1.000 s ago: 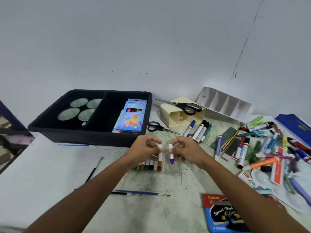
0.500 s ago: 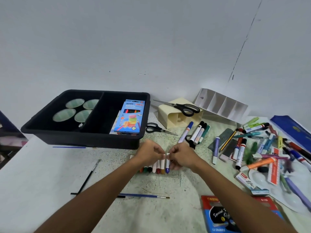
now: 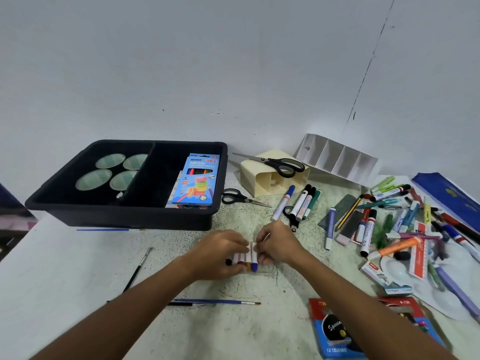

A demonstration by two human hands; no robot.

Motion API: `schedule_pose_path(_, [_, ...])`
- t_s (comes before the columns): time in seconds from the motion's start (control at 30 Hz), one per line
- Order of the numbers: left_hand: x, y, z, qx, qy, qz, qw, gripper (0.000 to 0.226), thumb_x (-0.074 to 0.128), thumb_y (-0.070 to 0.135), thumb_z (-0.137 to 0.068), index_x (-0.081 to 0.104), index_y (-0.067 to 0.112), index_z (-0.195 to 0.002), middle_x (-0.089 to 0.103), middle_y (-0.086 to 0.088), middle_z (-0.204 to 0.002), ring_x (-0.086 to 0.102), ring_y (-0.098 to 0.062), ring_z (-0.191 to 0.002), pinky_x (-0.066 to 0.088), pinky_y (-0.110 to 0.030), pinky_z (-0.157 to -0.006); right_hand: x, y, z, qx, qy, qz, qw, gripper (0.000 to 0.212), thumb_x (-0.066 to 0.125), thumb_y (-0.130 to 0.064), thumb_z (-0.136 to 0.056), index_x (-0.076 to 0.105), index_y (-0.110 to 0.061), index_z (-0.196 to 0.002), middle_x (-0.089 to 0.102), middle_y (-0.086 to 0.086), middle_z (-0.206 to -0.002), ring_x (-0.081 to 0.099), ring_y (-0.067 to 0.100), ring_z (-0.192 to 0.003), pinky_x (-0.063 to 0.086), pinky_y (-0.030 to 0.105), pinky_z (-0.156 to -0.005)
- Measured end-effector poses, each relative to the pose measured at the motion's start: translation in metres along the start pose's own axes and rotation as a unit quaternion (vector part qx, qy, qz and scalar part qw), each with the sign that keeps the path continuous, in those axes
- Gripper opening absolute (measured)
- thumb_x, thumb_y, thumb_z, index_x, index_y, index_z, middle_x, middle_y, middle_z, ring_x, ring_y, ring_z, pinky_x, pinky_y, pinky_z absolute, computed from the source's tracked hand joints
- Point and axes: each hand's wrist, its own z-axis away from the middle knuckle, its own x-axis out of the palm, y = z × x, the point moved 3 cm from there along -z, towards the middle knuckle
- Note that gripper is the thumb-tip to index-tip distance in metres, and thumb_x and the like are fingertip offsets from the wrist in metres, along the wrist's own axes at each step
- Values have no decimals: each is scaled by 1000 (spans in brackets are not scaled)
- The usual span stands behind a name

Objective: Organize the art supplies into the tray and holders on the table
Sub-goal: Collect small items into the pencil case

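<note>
A row of white-wrapped crayons [image 3: 245, 259] with coloured tips lies on the table in front of the black tray [image 3: 124, 213]. My left hand [image 3: 220, 252] curls over the left side of the row and grips it. My right hand [image 3: 276, 246] holds the right side, pinching the outer crayon with the blue tip. Both hands press the crayons together. The tray holds several round lids on its left and a blue pencil box [image 3: 198, 180] on its right.
A cream holder [image 3: 272, 175] with scissors [image 3: 279, 165] on it and a white divided holder [image 3: 336, 158] lie on their sides at the back. Markers and pens [image 3: 384, 216] are scattered at right. Paintbrushes [image 3: 215, 302] and a red crayon box [image 3: 335, 331] lie near me.
My hands have come together. The blue-tipped crayon that my right hand held apart now sits against the row, and both hands have dropped lower onto the crayons.
</note>
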Motion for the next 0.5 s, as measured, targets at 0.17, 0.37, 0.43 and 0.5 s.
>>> schedule_pose_path(0.17, [11, -7, 14, 34, -36, -37, 998, 50, 62, 46, -89, 60, 20, -132, 50, 5, -145, 38, -14, -140, 27, -34, -115, 1, 1, 1, 6, 0, 0, 1000, 11, 69, 6, -84, 62, 2, -77, 66, 15, -56, 62, 16, -40, 47, 21, -38])
schedule_pose_path(0.37, [15, -11, 14, 19, -72, -42, 996, 55, 53, 43, -94, 42, 24, -145, 38, 4, -154, 22, -14, -147, 12, -30, -116, 5, 4, 1, 6, 10, 16, 1000, 13, 70, 3, -85, 63, -1, -75, 67, 16, -58, 63, 16, -41, 48, 22, -39])
schedule_pose_path(0.43, [16, -12, 14, 22, -80, -47, 995, 55, 51, 44, -95, 41, 26, -146, 36, 7, -155, 21, -14, -147, 14, -31, -116, 5, 5, 0, 0, 15, 18, 1000, 14, 70, 2, -85, 62, -2, -74, 67, 14, -57, 63, 16, -41, 48, 22, -39])
schedule_pose_path(0.5, [16, -11, 15, 35, -75, -49, 995, 53, 49, 45, -96, 44, 25, -144, 38, 6, -154, 24, -16, -146, 17, -33, -116, 6, 6, -1, -4, 21, 20, 1000, 15, 70, 1, -86, 61, -3, -73, 67, 12, -55, 64, 16, -41, 48, 22, -39])
